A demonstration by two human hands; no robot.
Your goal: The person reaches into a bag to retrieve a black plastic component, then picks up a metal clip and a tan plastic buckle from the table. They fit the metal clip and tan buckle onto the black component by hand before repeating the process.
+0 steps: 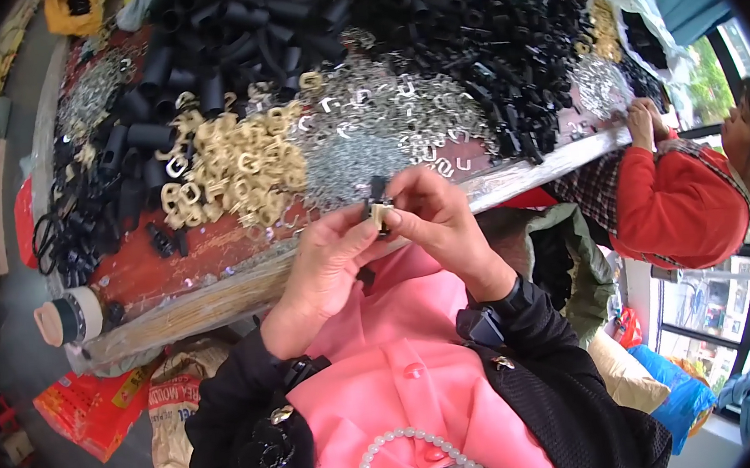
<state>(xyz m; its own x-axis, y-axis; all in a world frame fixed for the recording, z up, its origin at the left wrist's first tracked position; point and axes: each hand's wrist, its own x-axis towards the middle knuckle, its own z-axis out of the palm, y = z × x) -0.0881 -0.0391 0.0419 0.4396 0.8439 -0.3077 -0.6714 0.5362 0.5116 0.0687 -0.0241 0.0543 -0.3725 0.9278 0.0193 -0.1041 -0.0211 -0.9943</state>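
Small cream-and-black clip (378,214) at the table (146,269)'s near edge, pinched between the fingertips of the left hand (332,255) and right hand (438,225), brought together; probably light, stiff and slippery, best gripped by its opposite sides.

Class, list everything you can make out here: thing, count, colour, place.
Table: one, red top, ahead
Beige clips: too many to count, beige, table, left of centre
Metal pieces: too many to count, silver, mainly mid-table
Tubes: many, black, table's far left
Small parts: too many to count, black, mainly table's right
Container: one, pale and dark, table's near-left corner
Bag: one, red, floor, left
Sack: one, green, right
Co-worker: one, red sleeves, far right
Held piece: apparently one, black and beige, between both hands
Left hand: one, bare, pinching the piece
Right hand: one, bare, pinching it too
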